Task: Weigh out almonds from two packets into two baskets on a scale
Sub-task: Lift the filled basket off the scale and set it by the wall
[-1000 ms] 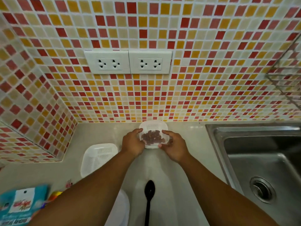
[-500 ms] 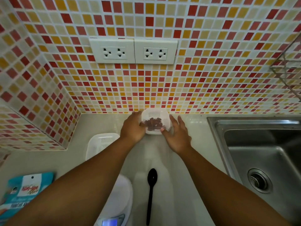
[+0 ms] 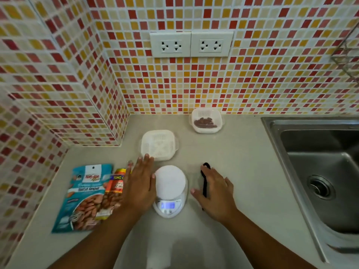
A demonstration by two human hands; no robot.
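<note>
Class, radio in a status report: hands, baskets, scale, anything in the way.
Left hand open by the empty basket; right hand open over the black spoon. Almond basket at the wall. Scale bare, path unobstructed.

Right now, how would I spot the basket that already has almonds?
Find the twin wall sockets. Straight below, against the tiled wall, sits a small white basket. Unlike the empty basket nearer the scale, it holds brown almonds.
</note>
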